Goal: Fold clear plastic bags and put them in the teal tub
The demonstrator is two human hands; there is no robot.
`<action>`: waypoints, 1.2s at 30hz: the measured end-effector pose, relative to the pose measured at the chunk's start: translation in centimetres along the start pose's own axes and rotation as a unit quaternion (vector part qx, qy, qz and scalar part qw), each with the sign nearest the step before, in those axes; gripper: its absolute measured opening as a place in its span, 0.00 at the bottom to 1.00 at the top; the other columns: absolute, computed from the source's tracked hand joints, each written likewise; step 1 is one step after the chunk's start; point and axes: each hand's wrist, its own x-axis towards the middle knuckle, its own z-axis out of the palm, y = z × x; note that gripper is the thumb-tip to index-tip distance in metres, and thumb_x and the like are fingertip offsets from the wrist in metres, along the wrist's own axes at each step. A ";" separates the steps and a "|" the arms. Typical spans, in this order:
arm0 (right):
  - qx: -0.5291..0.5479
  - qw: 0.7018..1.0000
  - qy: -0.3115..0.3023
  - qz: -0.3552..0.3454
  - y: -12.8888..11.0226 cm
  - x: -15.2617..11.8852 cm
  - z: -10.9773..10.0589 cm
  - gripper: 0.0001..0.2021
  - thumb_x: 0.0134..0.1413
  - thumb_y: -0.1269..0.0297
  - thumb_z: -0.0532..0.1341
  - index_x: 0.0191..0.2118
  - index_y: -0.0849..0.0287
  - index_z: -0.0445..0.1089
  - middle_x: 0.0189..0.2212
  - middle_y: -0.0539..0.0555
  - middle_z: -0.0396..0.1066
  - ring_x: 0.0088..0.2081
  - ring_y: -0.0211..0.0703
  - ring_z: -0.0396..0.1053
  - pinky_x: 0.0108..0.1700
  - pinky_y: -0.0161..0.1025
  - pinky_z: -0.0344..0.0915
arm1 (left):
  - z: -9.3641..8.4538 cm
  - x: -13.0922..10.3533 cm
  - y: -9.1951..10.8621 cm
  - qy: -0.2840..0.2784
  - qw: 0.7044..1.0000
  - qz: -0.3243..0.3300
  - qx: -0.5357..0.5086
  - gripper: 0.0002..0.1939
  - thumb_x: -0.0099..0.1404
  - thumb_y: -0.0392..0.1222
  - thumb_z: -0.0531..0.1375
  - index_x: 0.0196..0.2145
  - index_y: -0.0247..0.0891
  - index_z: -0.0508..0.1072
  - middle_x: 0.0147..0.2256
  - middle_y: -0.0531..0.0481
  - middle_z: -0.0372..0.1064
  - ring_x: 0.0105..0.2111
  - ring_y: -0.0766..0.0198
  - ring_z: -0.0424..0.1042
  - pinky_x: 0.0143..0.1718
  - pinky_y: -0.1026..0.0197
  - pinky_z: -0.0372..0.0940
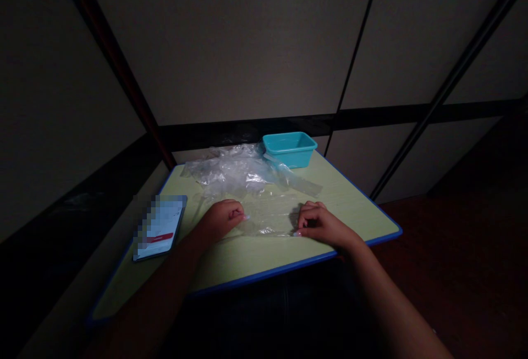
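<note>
A clear plastic bag (270, 215) lies spread flat on the pale yellow-green table (247, 263) between my hands. My left hand (225, 219) is closed in a pinch at the bag's left side. On the right side, my right hand (319, 221) pinches the near corner of the same bag between thumb and fingers. Just beyond it rests a crumpled heap of clear plastic bags (235, 169), some overlapping the flat one. The bag's thin edges are hard to make out in the dim light.
A turquoise plastic basket (291, 155) stands at the table's far right, touching the heap. To the left lies a tablet or large phone (160, 227) with its screen lit. Panelled walls (247, 45) close off the back and left. The table has a blue edge.
</note>
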 end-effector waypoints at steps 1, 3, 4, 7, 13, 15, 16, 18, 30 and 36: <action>0.002 1.000 0.000 -0.001 0.0 0.0 0.0 0.14 0.50 0.53 0.64 0.23 0.57 0.68 0.24 0.50 0.67 0.35 0.44 0.65 0.42 0.41 0.53 | 0.1 0.0 -0.1 0.004 1.000 0.006 0.006 0.08 0.56 0.43 0.56 0.23 0.38 0.68 0.23 0.55 0.61 0.25 0.66 0.62 0.28 0.64 0.55; 0.008 1.000 0.001 -0.003 0.1 0.0 0.0 0.14 0.50 0.52 0.64 0.23 0.57 0.69 0.24 0.50 0.67 0.35 0.44 0.65 0.42 0.41 0.53 | 0.2 0.1 -0.1 0.009 1.000 0.015 0.013 0.08 0.56 0.43 0.56 0.23 0.38 0.68 0.22 0.55 0.61 0.25 0.66 0.61 0.28 0.65 0.55; 0.010 1.000 0.001 -0.004 0.1 -0.1 0.0 0.14 0.50 0.52 0.64 0.24 0.57 0.69 0.24 0.50 0.68 0.35 0.44 0.65 0.42 0.42 0.53 | 0.2 0.1 -0.1 0.011 1.000 0.018 0.015 0.08 0.57 0.42 0.56 0.22 0.38 0.68 0.22 0.55 0.60 0.25 0.66 0.61 0.28 0.64 0.55; 0.015 1.000 0.004 -0.004 0.1 -0.1 0.0 0.14 0.49 0.51 0.64 0.24 0.57 0.70 0.25 0.50 0.68 0.35 0.44 0.65 0.42 0.42 0.53 | 0.2 0.1 -0.1 0.013 0.999 0.023 0.017 0.09 0.57 0.43 0.56 0.23 0.38 0.68 0.22 0.55 0.60 0.25 0.66 0.61 0.29 0.64 0.56; 0.010 1.000 0.002 0.002 -0.2 -0.1 -0.1 0.13 0.49 0.54 0.65 0.24 0.57 0.70 0.25 0.50 0.68 0.35 0.44 0.65 0.43 0.43 0.53 | 0.2 0.1 0.0 0.007 0.999 0.028 0.020 0.10 0.58 0.44 0.56 0.23 0.38 0.68 0.22 0.55 0.61 0.26 0.65 0.62 0.29 0.63 0.56; 0.003 1.000 0.001 0.007 -0.2 -0.1 -0.1 0.12 0.49 0.55 0.66 0.25 0.57 0.70 0.25 0.49 0.68 0.35 0.44 0.66 0.44 0.43 0.53 | 0.3 0.2 0.0 0.002 0.999 0.030 0.022 0.09 0.58 0.43 0.57 0.22 0.37 0.68 0.22 0.55 0.61 0.26 0.66 0.61 0.29 0.63 0.56; 0.001 1.000 0.000 0.009 -0.2 -0.1 -0.2 0.11 0.48 0.55 0.66 0.26 0.57 0.70 0.25 0.49 0.68 0.35 0.43 0.66 0.44 0.43 0.53 | 0.4 0.3 0.0 0.000 0.999 0.030 0.023 0.09 0.57 0.43 0.57 0.22 0.37 0.68 0.22 0.55 0.61 0.26 0.66 0.61 0.29 0.63 0.55; 0.004 1.000 0.000 0.010 -0.1 -0.2 -0.2 0.10 0.49 0.56 0.66 0.28 0.56 0.71 0.26 0.49 0.68 0.35 0.43 0.65 0.43 0.43 0.55 | 0.4 0.3 0.1 -0.002 0.999 0.024 0.025 0.09 0.57 0.43 0.57 0.22 0.37 0.67 0.22 0.55 0.61 0.25 0.66 0.61 0.29 0.64 0.55; 0.170 0.981 0.026 0.086 -0.8 -0.6 -0.2 0.12 0.48 0.56 0.65 0.30 0.60 0.71 0.28 0.51 0.66 0.31 0.38 0.63 0.34 0.38 0.60 | 0.3 0.6 0.3 -0.028 0.992 0.048 0.113 0.12 0.59 0.44 0.58 0.22 0.36 0.65 0.23 0.55 0.59 0.25 0.67 0.59 0.29 0.65 0.50; 0.179 0.980 0.022 0.089 -1.3 -0.6 -0.2 0.13 0.49 0.56 0.65 0.31 0.62 0.70 0.28 0.51 0.65 0.31 0.37 0.62 0.34 0.37 0.59 | 0.2 0.5 0.3 -0.036 0.989 0.077 0.124 0.13 0.60 0.44 0.56 0.20 0.38 0.62 0.22 0.54 0.58 0.25 0.65 0.59 0.26 0.64 0.50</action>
